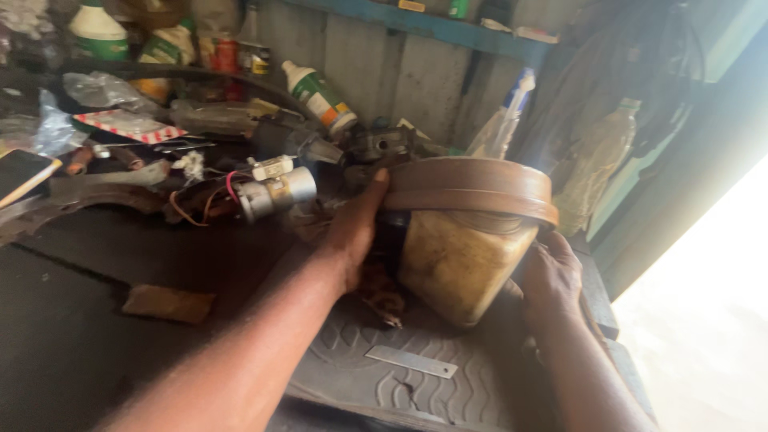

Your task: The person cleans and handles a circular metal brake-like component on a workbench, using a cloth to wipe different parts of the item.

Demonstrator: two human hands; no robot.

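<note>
A dirty yellowish plastic container (460,260) with a brown rim band (472,188) stands tilted on a dark rubber mat (416,384). My left hand (352,228) grips its left side, thumb up at the rim. My right hand (550,276) presses against its right side, fingers behind it. Both hands hold the container between them.
A silver cylindrical motor with wires (272,192) lies left of the container. Bottles (320,96), plastic bags and tools crowd the back of the dark workbench. A flat metal strip (412,362) lies on the mat; a phone (24,172) sits far left. A bright opening is at right.
</note>
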